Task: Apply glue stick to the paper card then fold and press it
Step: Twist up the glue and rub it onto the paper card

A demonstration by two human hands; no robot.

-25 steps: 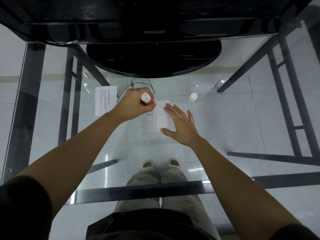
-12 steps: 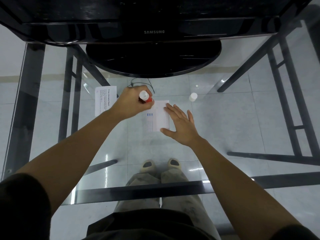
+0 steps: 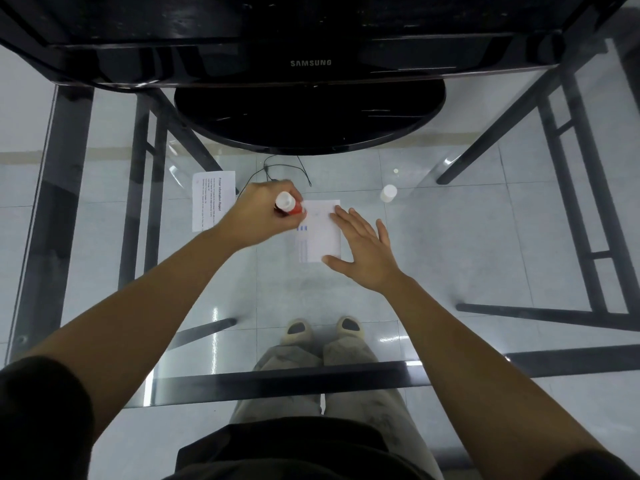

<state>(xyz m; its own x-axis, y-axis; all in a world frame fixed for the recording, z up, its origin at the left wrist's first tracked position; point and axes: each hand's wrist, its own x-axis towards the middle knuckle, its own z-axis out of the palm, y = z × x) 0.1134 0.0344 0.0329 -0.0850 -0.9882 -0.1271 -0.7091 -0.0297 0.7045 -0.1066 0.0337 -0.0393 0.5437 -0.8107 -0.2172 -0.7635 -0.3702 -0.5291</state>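
A small white paper card [image 3: 320, 233] with blue print along its left side lies flat on the glass table. My left hand [image 3: 263, 216] grips a red glue stick [image 3: 289, 206] with a white end, its tip down at the card's top left corner. My right hand [image 3: 363, 247] rests flat, fingers spread, on the card's right edge and lower right corner, holding it down. The glue stick's white cap [image 3: 388, 193] stands on the glass to the upper right of the card.
A printed white sheet [image 3: 211, 199] lies left of my left hand. A black monitor with its round base [image 3: 308, 116] stands at the back, with a thin cable [image 3: 277, 171] trailing from it. Below the glass table [image 3: 485, 237] I see its metal frame and my feet.
My left hand has slid the glue stick a little up and left on the card, toward its top left corner. My right hand has stayed in place.
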